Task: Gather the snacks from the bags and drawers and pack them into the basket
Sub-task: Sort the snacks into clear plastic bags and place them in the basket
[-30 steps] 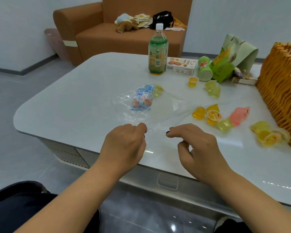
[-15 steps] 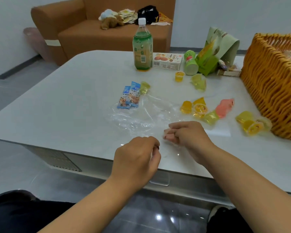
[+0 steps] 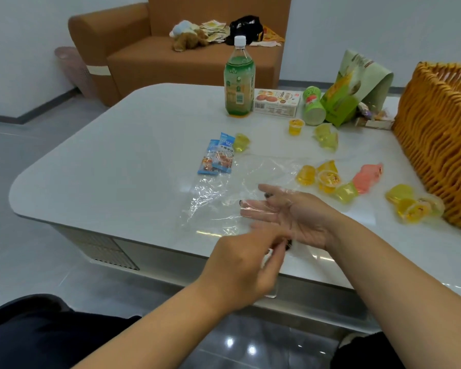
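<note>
Pinching the near edge of the clear plastic bag [image 3: 232, 198] with my left hand [image 3: 240, 270], I slide my right hand [image 3: 285, 214] inside, fingers straight and spread, probably to open it; jelly cups [image 3: 328, 179] lie scattered right, near the basket [image 3: 437, 145].

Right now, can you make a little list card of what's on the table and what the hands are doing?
table: white, rounded corners
bottle: upright, far side
basket: wicker, right edge
jelly cups: scattered loose on the table
blue packets: two, lying side by side
plastic bag: clear, crumpled, near edge
right hand: open, palm up, fingers in the plastic
left hand: pinching the plastic's edge
</note>
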`<state>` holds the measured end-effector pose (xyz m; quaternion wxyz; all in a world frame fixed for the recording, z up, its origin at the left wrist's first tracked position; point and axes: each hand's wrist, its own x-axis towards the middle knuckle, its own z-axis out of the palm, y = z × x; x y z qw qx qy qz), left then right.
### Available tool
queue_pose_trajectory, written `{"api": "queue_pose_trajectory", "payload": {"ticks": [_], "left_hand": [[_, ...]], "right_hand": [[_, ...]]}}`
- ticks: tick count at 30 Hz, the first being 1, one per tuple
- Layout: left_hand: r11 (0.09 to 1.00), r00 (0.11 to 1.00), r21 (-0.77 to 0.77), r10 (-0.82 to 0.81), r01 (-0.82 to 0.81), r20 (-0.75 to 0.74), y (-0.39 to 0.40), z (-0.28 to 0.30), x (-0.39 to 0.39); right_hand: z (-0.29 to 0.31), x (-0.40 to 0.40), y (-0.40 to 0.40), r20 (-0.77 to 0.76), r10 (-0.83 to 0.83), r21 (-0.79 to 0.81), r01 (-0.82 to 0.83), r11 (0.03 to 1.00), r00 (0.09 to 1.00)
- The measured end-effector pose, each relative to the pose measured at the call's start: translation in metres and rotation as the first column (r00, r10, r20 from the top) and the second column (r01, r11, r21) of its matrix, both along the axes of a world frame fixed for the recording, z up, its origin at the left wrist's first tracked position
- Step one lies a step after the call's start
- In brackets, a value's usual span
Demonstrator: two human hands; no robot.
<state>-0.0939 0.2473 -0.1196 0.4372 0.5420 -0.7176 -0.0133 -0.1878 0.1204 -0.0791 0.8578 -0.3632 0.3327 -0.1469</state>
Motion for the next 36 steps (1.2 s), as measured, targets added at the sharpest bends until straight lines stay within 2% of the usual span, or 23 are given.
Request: {"api": "queue_pose_trajectory", "payload": {"ticks": [3, 6, 8, 11, 13, 15, 16, 18, 20, 23, 24, 26, 28, 31, 32, 34, 36], "left_hand": [[0.976, 0.932, 0.214, 0.111, -0.037, -0.346, -0.003, 0.01, 0.015], [0.933, 0.761, 0.344, 0.301, -0.109, -0.575, -0.009, 0.026, 0.029], [0.892, 0.622, 0.436, 0.408, -0.118, -0.668, -0.013, 0.039, 0.04], [0.816, 0.411, 0.576, 0.507, 0.055, -0.758, -0.016, 0.056, 0.06], [0.792, 0.252, 0.559, 0.504, 0.246, -0.826, -0.014, 0.063, 0.068], [0.793, 0.111, 0.481, 0.477, 0.373, -0.872, -0.012, 0.064, 0.076], [0.795, 0.063, 0.438, 0.456, 0.421, -0.888, -0.011, 0.064, 0.079], [0.798, 0.004, 0.352, 0.402, 0.488, -0.916, -0.009, 0.064, 0.083], [0.811, -0.03, 0.308, 0.371, 0.498, -0.928, -0.008, 0.066, 0.084], [0.86, -0.007, 0.321, 0.353, 0.396, -0.936, -0.007, 0.066, 0.088], [0.88, 0.009, 0.332, 0.35, 0.34, -0.937, -0.007, 0.066, 0.092], [0.897, 0.077, 0.375, 0.367, 0.236, -0.927, -0.006, 0.065, 0.099], [0.884, 0.176, 0.432, 0.404, 0.176, -0.898, -0.006, 0.065, 0.103], [0.834, 0.326, 0.496, 0.412, 0.241, -0.851, -0.004, 0.062, 0.101], [0.806, 0.383, 0.521, 0.405, 0.279, -0.831, -0.002, 0.061, 0.099], [0.744, 0.496, 0.579, 0.384, 0.333, -0.779, 0.001, 0.058, 0.094], [0.688, 0.609, 0.639, 0.354, 0.345, -0.71, 0.003, 0.059, 0.093]], "right_hand": [[0.006, -0.002, -0.002, -0.05, 0.04, -0.117, -0.045, 0.992, 0.998], [0.01, -0.004, -0.005, -0.091, 0.037, -0.268, -0.06, 0.961, 0.995], [0.014, -0.006, -0.008, -0.103, 0.028, -0.38, -0.065, 0.923, 0.994], [0.019, -0.009, -0.006, -0.051, -0.009, -0.506, -0.018, 0.863, 0.999], [0.019, -0.011, -0.001, -0.02, -0.004, -0.618, -0.009, 0.786, 1.0], [0.015, -0.01, 0.002, -0.059, 0.011, -0.754, -0.052, 0.655, 0.998], [0.01, -0.01, 0.003, -0.108, 0.01, -0.83, -0.096, 0.55, 0.994], [0.0, -0.007, 0.004, -0.209, -0.014, -0.95, -0.199, 0.241, 0.978], [-0.011, -0.006, 0.005, -0.182, -0.099, -0.983, -0.184, -0.01, 0.978], [-0.021, -0.007, 0.003, -0.117, -0.258, -0.877, -0.222, -0.426, 0.959], [-0.022, -0.008, 0.003, -0.109, -0.264, -0.82, -0.237, -0.521, 0.958], [-0.022, -0.009, 0.005, -0.118, -0.233, -0.757, -0.24, -0.608, 0.965], [-0.031, -0.004, 0.01, -0.166, -0.178, -0.755, -0.241, -0.61, 0.97], [-0.031, 0.007, 0.023, -0.3, -0.111, -0.845, -0.318, -0.43, 0.948], [-0.027, 0.008, 0.028, -0.354, -0.119, -0.834, -0.37, -0.409, 0.928], [-0.022, 0.004, 0.033, -0.216, -0.151, -0.87, -0.26, -0.419, 0.965], [-0.013, -0.003, 0.035, -0.218, -0.171, -0.889, -0.268, -0.371, 0.961]]}}
